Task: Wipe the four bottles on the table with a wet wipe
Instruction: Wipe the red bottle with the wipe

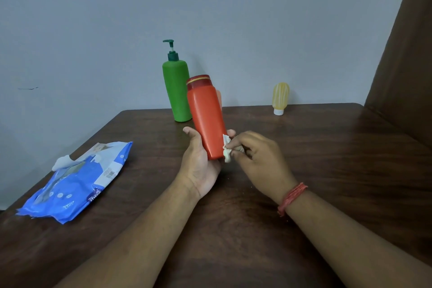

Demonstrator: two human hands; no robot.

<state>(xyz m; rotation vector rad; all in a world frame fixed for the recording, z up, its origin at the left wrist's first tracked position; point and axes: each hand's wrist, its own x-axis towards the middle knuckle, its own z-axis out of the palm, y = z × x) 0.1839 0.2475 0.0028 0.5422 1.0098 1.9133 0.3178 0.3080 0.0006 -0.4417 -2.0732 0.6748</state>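
Note:
My left hand (198, 161) grips the lower half of an orange-red bottle (205, 114) with a dark red cap, held upright and tilted a little left above the table. My right hand (257, 159) pinches a crumpled white wet wipe (227, 151) against the bottle's lower right side. A tall green pump bottle (177, 91) stands behind it on the table. A sliver of another orange bottle (219, 97) shows behind the held one, mostly hidden. A small yellow bottle (280, 97) stands on its white cap at the back right.
A blue pack of wet wipes (77, 182) lies on the left of the dark wooden table (327, 147), a white wipe sticking out of its opening. A grey wall runs behind; a brown panel rises at the right edge.

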